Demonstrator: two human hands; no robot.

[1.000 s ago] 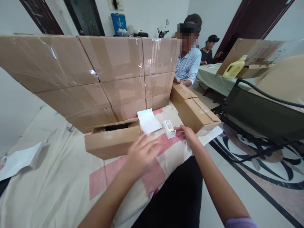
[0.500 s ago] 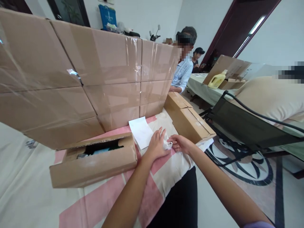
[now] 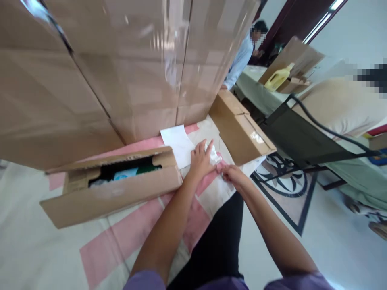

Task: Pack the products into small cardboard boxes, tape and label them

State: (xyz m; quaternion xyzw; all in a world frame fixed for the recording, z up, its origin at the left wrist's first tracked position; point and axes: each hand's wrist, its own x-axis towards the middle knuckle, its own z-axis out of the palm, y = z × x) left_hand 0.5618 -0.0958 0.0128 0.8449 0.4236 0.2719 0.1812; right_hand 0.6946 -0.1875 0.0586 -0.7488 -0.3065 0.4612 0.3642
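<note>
My left hand [image 3: 200,160] lies over a small white tape dispenser [image 3: 214,155] on the cloth-covered table [image 3: 45,249], fingers curved around its top. My right hand [image 3: 232,175] is just right of it, fingers pinched together near the dispenser's front end; what they pinch is too small to make out. A white paper sheet [image 3: 178,144] lies just behind my left hand. An open cardboard box [image 3: 115,193] with dark and pale blue contents sits to the left of my hands.
A tall wall of taped cardboard boxes [image 3: 121,60] stands behind the table. A closed brown box [image 3: 238,129] lies at the table's right corner. A person in a light shirt [image 3: 242,60] sits beyond. A dark folding chair [image 3: 305,137] and a yellow bottle [image 3: 278,78] are to the right.
My left hand moved right from the open box onto the tape dispenser. My right hand closed in beside it. The camera came closer and tilted downward.
</note>
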